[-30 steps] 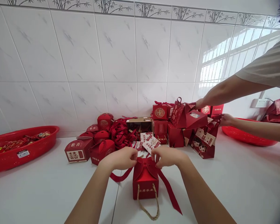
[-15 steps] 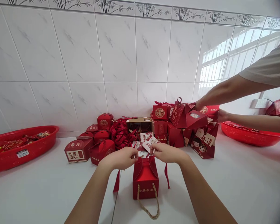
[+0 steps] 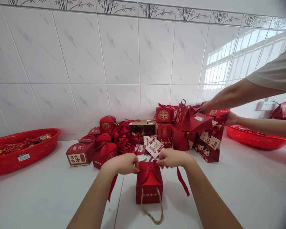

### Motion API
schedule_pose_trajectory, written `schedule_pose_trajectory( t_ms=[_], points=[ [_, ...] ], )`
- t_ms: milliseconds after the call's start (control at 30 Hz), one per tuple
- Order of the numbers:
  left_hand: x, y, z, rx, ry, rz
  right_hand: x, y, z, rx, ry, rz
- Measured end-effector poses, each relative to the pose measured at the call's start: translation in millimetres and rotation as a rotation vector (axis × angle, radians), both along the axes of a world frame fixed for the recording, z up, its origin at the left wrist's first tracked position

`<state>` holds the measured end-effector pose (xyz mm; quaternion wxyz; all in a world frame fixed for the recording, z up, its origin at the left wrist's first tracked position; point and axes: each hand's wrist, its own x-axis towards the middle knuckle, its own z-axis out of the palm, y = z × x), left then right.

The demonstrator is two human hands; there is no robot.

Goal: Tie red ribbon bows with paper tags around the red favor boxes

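Observation:
A small red gift box (image 3: 149, 190) with gold lettering stands upright before me, its curved top flaps folded over. A twisted rope handle (image 3: 154, 219) hangs down its front onto the table. At the box's top left my left hand (image 3: 125, 163) is closed in a pinch on a red ribbon, whose tail (image 3: 112, 187) dangles below the wrist. On the other side my right hand (image 3: 170, 159) pinches the ribbon too, and another tail (image 3: 183, 181) hangs beneath it. The ribbon between the hands runs across the top and is partly hidden.
Behind the box lie printed cards (image 3: 153, 146), a heap of red ribbons (image 3: 124, 136) and an open carton (image 3: 141, 124). Red gift boxes (image 3: 79, 154) are grouped on both sides. Red basins (image 3: 38, 151) stand left and right. A co-worker's arms (image 3: 231, 95) reach in from the right.
My hands have come down and moved a little apart, drawing the ribbon outward over the box top. Its tails swing wider. The co-worker's hands shifted right with a red box.

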<state>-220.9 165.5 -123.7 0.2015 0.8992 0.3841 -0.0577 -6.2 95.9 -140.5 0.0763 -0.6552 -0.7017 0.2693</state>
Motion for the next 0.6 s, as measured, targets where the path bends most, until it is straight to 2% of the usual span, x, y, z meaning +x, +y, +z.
schedule_pose_trajectory(
  t_ms=[100, 267, 433, 600],
  points=[
    [-1, 3, -2.4, -0.025, -0.005, 0.010, 2, 1, -2.7, -0.052, -0.021, -0.006],
    [-5, 7, -1.6, -0.036, 0.008, 0.026, 7, -2, 0.7, -0.011, -0.038, 0.054],
    [-8, 4, 3.4, -0.064, -0.019, 0.022, 10, -4, 3.2, 0.013, 0.134, 0.139],
    [-8, 4, -4.3, -0.068, -0.112, 0.037, 12, 0, -5.2, -0.034, 0.142, 0.038]
  ],
)
